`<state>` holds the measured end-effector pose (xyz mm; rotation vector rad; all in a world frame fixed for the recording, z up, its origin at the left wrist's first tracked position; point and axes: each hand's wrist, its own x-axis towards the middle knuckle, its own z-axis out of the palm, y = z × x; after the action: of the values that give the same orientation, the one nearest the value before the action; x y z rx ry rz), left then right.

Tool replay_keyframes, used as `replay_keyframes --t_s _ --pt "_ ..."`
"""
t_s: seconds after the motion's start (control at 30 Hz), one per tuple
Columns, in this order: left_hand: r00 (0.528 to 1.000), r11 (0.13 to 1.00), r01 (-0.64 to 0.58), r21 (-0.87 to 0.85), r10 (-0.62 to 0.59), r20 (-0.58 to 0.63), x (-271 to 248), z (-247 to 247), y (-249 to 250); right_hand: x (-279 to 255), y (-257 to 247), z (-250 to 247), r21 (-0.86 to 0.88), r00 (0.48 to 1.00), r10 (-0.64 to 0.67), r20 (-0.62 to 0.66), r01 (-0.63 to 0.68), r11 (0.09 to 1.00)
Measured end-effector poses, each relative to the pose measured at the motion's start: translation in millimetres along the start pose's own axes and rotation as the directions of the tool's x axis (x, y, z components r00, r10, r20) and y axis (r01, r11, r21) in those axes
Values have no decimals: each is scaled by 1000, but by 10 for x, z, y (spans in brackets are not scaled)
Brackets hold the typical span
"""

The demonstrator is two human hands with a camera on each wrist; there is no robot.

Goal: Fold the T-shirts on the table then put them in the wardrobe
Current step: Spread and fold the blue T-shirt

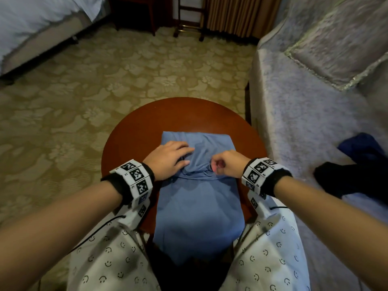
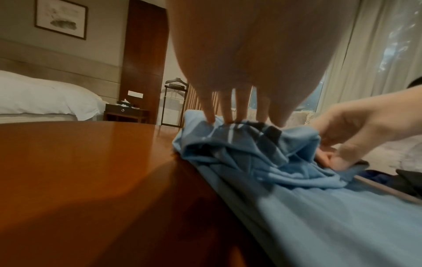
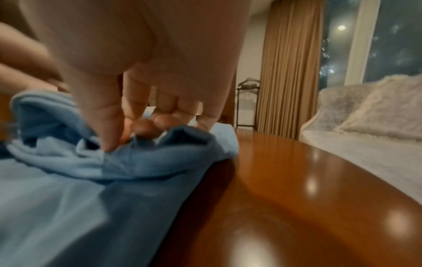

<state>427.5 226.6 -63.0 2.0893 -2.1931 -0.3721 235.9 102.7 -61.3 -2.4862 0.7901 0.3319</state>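
Round wooden desk (image 1: 134,131), sofa (image 1: 298,114) to its right. Light blue T-shirt (image 1: 197,206) lies lengthwise on the desk, near end hanging over the edge, middle bunched. Left hand (image 1: 168,157) flat, fingers straight, pressing the bunched cloth. Right hand (image 1: 227,164) clenched, pinching a fold of the T-shirt.

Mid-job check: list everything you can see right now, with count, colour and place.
T-shirt: one, light blue, on the table, hanging over its near edge.
Table: one, round, reddish-brown wood.
Dark clothes: navy and black, count unclear, on the sofa.
Sofa: one, grey, right of the table.
Bed: one, white, far left.
Left hand: flat, pressing the shirt.
Right hand: pinching a shirt fold.
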Motion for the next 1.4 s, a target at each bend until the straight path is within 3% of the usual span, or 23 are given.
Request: replay_keyframes --t_s 0.07,0.13,0.2,0.3,0.33,0.4,0.5,0.57,0.67,0.73,0.8,0.87,1.0,1.17,1.27,1.4 --pt "989 998 30 58 -38 140 38 8 -15 -27 1 17 82 997 19 79 -26 996" --pt "984 997 80 10 -81 162 64 -27 -37 -70 -19 8 222 994 31 107 -54 974" --pt "983 987 148 -68 -139 121 114 -88 -78 -23 -6 -40 388 995 95 -42 -72 919" --pt "965 961 240 -134 -251 -73 213 -173 -133 157 83 -157 341 892 231 -390 -93 935" --pt "950 955 268 -123 -284 -132 251 -182 -145 211 96 -188 314 876 255 -410 -127 941" --pt "927 938 342 -59 -347 -139 326 -192 -184 323 116 -205 232 901 263 -346 -189 954" --pt "887 885 462 -61 -461 36 429 -201 -297 464 99 -200 -1 944 222 -244 -229 973" --pt "872 869 481 -116 -462 159 506 -209 -405 568 123 -184 -138 957 205 -204 -236 962" --pt "872 894 430 -123 -376 314 617 -282 -523 690 198 -197 -155 955 208 -211 -243 958" --pt "840 907 402 -123 -313 443 699 -334 -598 750 228 -246 -141 964 206 -165 -230 963" --pt "818 901 411 -139 -297 492 794 -360 -675 831 244 -323 -157 965 209 -161 -234 959" --pt "848 886 436 -161 -344 402 904 -371 -741 939 259 -403 -195 946 225 -234 -272 942" --pt "907 880 421 -221 -417 68 1120 -397 -810 1178 326 -606 -147 874 259 -412 -344 927" --pt "884 908 321 -268 -389 -259 1370 -636 -869 1352 304 -1034 -67 737 253 -627 -375 925" --pt "865 932 267 -245 -344 -365 1418 -811 -900 1319 257 -1228 -44 696 224 -682 -345 938" --pt "894 964 189 -187 -247 -372 1227 -781 -903 1115 203 -1145 -108 724 176 -666 -328 939"
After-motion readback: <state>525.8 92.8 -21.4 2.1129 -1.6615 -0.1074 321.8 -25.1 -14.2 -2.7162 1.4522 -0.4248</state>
